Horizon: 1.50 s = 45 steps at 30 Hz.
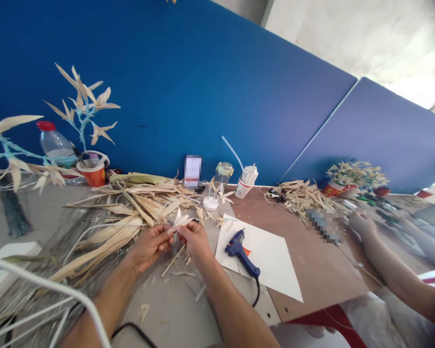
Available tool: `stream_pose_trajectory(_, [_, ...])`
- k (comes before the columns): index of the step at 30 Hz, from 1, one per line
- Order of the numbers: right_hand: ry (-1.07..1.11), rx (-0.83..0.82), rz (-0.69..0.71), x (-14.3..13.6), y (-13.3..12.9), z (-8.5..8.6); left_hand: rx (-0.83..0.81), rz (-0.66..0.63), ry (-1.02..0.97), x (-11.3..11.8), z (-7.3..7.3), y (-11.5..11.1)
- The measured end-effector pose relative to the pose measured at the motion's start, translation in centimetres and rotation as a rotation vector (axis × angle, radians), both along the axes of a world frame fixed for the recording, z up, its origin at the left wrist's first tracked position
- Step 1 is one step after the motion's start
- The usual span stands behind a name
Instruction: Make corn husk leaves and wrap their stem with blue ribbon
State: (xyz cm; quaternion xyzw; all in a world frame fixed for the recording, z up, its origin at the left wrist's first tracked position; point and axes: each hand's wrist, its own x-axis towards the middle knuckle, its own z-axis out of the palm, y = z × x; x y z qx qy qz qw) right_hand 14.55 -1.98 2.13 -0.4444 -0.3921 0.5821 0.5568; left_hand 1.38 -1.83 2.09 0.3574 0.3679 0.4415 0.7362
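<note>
Between my two hands, over the table, is a small pale flower made of dried corn husk (181,220). My left hand (152,245) pinches it low on its left side. The fingers of my right hand (196,240) are closed on it from the right. Its lower end is hidden by my fingertips. A thin straw-coloured strip (173,261) lies just below my hands. To their right, a blue hot glue gun (242,253) with an orange trigger rests on a white sheet (275,263).
Dried corn husks (130,217) and thin wires (89,246) cover the left. Behind stand a phone (193,171), a clear bottle (223,175) and a paper cup (245,186). A husk-flower branch (83,113) rises at left. A co-worker's arm (387,261) reaches in at right.
</note>
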Motion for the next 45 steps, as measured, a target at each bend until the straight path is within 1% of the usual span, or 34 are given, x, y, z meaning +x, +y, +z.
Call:
stream_pose_trajectory(4, [-0.002, 0.002, 0.006, -0.02, -0.04, 0.03, -0.044, -0.044, -0.031, -0.25, -0.33, 0.07])
stream_pose_trajectory(8, [0.007, -0.003, 0.019, -0.03, -0.04, -0.02, -0.044, -0.034, -0.007, -0.44, -0.33, 0.15])
stream_pose_trajectory(14, [-0.006, -0.024, 0.027, -0.07, 0.11, -0.24, 0.037, -0.001, 0.104, -0.51, -0.08, 0.26])
stream_pose_trajectory(20, [-0.009, -0.037, 0.03, -0.11, 0.08, -0.34, 0.12, 0.04, 0.243, -0.54, -0.18, 0.35])
stream_pose_trajectory(27, [0.004, -0.06, 0.037, -0.16, 0.05, -0.26, 0.055, 0.002, 0.195, -0.56, -0.25, 0.38])
stream_pose_trajectory(31, [-0.004, -0.06, 0.043, -0.12, 0.04, -0.26, 0.047, -0.021, 0.162, -0.69, -0.3, 0.34])
stream_pose_trajectory(38, [-0.019, -0.053, 0.055, 0.03, 0.02, -0.34, 0.003, -0.05, 0.155, -0.68, -0.34, 0.34])
stream_pose_trajectory(45, [-0.015, -0.076, 0.071, -0.12, 0.14, -0.52, 0.057, -0.022, 0.215, -0.75, -0.42, 0.47])
